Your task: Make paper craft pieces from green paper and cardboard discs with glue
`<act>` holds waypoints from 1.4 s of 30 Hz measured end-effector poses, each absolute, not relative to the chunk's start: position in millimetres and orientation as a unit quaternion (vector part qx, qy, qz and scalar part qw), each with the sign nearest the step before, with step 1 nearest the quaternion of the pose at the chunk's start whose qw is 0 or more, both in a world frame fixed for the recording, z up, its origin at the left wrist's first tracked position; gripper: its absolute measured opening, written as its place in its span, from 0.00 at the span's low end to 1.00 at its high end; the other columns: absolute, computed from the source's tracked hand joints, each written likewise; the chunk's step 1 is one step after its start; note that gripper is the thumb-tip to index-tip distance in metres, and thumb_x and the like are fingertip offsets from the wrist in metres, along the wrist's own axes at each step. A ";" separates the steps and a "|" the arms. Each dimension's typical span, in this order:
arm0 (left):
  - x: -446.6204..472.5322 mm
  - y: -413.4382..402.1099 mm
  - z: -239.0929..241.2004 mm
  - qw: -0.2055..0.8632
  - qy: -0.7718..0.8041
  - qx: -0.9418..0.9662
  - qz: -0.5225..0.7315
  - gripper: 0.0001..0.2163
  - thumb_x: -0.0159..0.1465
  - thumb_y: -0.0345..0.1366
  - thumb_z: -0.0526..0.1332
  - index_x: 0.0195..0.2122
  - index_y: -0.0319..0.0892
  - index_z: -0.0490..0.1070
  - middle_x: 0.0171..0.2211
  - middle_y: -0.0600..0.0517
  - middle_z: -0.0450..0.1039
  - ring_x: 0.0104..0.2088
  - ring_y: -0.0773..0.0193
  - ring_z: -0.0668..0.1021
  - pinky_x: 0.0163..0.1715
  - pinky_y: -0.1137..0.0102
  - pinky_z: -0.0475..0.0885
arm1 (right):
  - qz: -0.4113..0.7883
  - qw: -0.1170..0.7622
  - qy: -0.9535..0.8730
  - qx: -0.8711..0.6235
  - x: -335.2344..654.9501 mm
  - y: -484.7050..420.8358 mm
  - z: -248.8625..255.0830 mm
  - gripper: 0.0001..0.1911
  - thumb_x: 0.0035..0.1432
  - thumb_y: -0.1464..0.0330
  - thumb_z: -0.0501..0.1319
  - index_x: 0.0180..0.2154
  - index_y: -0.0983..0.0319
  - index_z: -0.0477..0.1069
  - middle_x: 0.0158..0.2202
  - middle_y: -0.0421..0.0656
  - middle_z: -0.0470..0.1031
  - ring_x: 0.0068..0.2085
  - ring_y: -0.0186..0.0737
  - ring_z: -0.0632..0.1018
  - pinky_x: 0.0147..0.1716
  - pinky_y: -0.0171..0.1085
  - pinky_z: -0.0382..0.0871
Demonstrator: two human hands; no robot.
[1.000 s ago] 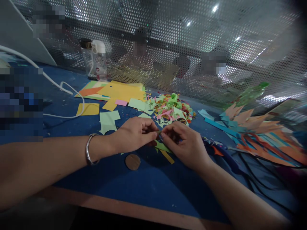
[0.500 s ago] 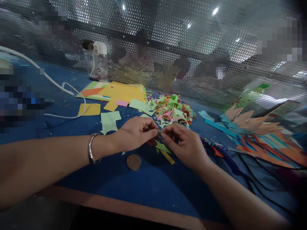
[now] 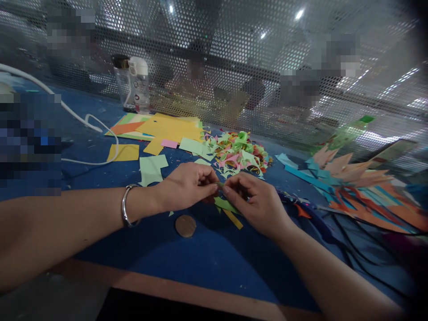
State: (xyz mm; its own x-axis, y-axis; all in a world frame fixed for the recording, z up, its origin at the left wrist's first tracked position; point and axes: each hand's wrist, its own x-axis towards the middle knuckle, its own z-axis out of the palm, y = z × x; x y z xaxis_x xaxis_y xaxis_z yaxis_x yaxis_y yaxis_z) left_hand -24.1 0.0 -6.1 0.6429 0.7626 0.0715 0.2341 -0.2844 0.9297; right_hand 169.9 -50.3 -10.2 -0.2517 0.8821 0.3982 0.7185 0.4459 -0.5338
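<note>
My left hand (image 3: 187, 186) and my right hand (image 3: 256, 201) meet fingertip to fingertip over the blue table (image 3: 207, 254). Both pinch a small green paper piece (image 3: 220, 184) between thumb and fingers. A silver bracelet (image 3: 125, 206) circles my left wrist. Under the hands lie a green paper strip (image 3: 225, 205) and a yellow strip (image 3: 234, 219). A brown cardboard disc (image 3: 185, 225) lies just in front of my left hand.
A heap of curled paper scraps (image 3: 239, 154) lies behind the hands. Yellow and orange sheets (image 3: 160, 127) and a clear bottle (image 3: 133, 84) stand at the back left, with a white cable (image 3: 90, 120). Orange and blue cut-outs (image 3: 361, 187) and black cables (image 3: 351, 232) lie right. A perforated screen (image 3: 234, 53) backs the table, people behind it.
Both hands stay pinched together on the small piece with only slight finger movement. The view has shifted a little.
</note>
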 end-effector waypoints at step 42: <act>-28.4 5.4 -6.8 0.468 0.274 0.780 0.311 0.06 0.66 0.37 0.60 0.37 0.40 0.66 0.27 0.53 0.76 0.28 0.66 0.81 0.30 0.73 0.78 | 0.142 0.378 -0.757 -0.514 173.4 -54.1 -4.5 0.07 0.61 0.66 0.60 0.31 0.61 0.71 0.24 0.38 0.67 0.24 0.32 0.67 0.23 0.32 0.62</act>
State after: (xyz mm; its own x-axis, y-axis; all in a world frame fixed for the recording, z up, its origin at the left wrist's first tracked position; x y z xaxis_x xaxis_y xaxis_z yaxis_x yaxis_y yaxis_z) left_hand -28.4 5.4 -6.8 0.6568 0.7184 0.2292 0.1357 -0.4116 0.9012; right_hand 173.4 -54.1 -4.5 -0.1855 0.8857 0.4255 0.6708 0.4306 -0.6038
